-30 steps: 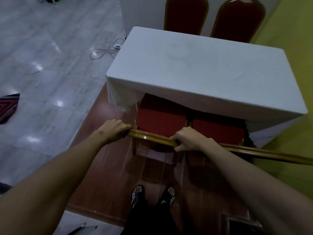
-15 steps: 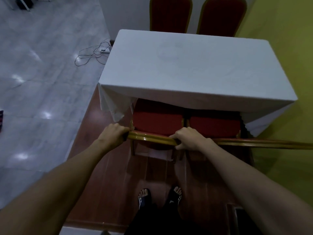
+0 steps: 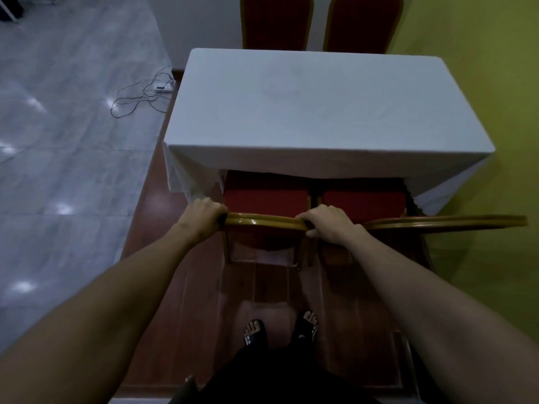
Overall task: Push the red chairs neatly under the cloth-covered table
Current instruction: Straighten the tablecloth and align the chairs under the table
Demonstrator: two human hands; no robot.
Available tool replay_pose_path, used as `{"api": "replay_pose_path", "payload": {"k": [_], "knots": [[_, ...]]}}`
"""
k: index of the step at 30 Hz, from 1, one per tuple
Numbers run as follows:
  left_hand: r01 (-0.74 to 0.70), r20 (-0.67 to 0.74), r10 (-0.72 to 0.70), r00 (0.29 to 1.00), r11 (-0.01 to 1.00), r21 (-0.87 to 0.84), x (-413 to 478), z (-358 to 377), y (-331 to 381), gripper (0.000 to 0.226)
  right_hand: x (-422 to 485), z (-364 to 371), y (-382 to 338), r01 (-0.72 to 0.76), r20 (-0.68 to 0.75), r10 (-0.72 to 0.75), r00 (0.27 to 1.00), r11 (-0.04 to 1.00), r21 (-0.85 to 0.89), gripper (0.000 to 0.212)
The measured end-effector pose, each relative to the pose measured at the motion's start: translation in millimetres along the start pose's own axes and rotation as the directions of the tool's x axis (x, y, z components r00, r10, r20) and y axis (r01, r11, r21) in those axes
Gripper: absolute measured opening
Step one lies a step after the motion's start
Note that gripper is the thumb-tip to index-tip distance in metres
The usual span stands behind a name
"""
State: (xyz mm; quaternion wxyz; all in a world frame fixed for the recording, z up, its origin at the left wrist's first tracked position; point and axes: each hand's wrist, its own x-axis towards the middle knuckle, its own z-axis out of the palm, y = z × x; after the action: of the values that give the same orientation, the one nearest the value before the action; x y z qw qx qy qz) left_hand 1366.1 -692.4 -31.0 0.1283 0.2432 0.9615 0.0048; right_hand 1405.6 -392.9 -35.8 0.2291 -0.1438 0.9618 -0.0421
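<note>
A table under a white cloth [image 3: 326,112] stands ahead of me. Two red chairs with gold frames sit at its near side. The left chair [image 3: 265,196] has its seat partly under the cloth's hanging edge. My left hand [image 3: 204,212] grips the left end of its gold top rail and my right hand [image 3: 326,223] grips the right end. The right chair [image 3: 364,201] stands beside it, its seat also partly under the table, its top rail reaching right. Two more red chairs [image 3: 277,21] stand at the far side.
A yellow-green wall [image 3: 495,97] runs close along the right. Grey tiled floor [image 3: 58,170] lies to the left with a tangled cable and small white box [image 3: 140,94]. My sandalled feet [image 3: 280,328] stand on dark red wooden flooring.
The left chair has slid forward so more of its seat is under the cloth. Both hands stayed on its top rail, and my view has shifted closer over the table.
</note>
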Motion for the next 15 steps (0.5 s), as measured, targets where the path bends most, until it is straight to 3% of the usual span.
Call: {"api": "replay_pose_path", "payload": {"k": [8, 15], "knots": [[-0.133, -0.026, 0.134, 0.991, 0.989, 0.065, -19, 18, 10, 0.022, -22, 2, 11, 0.014, 0.030, -0.016, 0.999, 0.999, 0.041, 0.052], [-0.094, -0.008, 0.094, 0.996, 0.995, 0.028, 0, 5, 6, 0.016, -12, -7, 12, -0.019, -0.025, 0.020, 0.999, 0.999, 0.039, 0.049]]}}
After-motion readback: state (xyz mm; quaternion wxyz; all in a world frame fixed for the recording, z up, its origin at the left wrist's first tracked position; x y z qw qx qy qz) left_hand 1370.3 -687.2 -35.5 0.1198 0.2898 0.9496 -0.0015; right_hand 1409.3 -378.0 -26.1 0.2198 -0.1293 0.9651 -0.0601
